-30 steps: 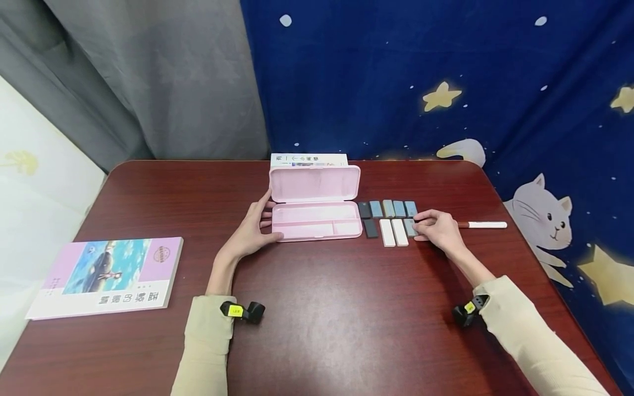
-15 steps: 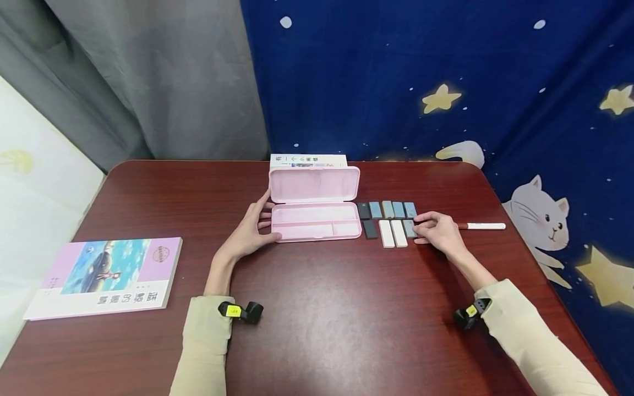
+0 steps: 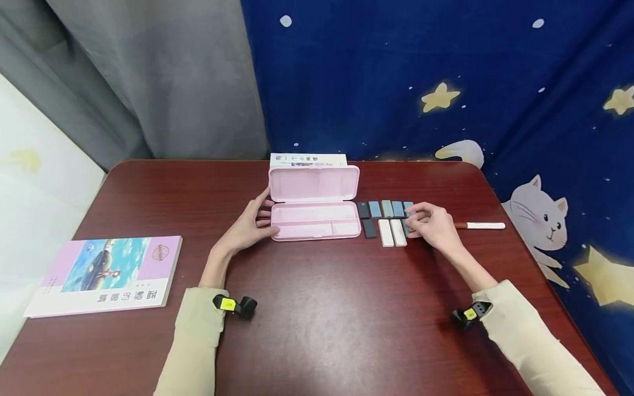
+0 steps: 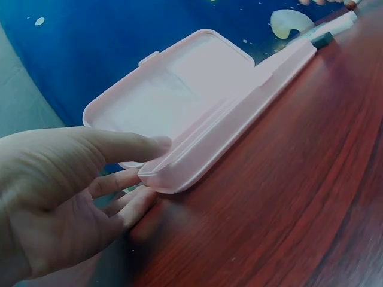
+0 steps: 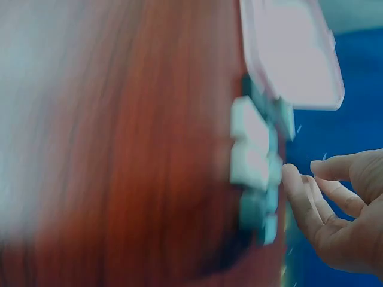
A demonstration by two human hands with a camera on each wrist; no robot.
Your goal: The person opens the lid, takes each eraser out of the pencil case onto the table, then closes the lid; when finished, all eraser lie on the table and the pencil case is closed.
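Note:
An open pink pencil case lies on the table, its lid tilted up behind the tray. My left hand holds the case's left end. In the left wrist view, the thumb lies over the rim while the fingers are against the outer end. Small eraser-like blocks stand in two rows right of the case: dark ones, blue ones and two white ones. My right hand hovers at the right end of these rows, partly hiding a grey-blue block. Its thumb and fingertips are apart, with nothing visible between them.
A white-capped pen lies right of my right hand. Behind the lid stands a white book or box. Another book with a pink and blue cover lies at the left. Curtains hang beyond the table's far edge.
My right hand has lifted off the grey-blue block and shifted slightly up and left. My left hand stays on the case, its forearm moved a little left.

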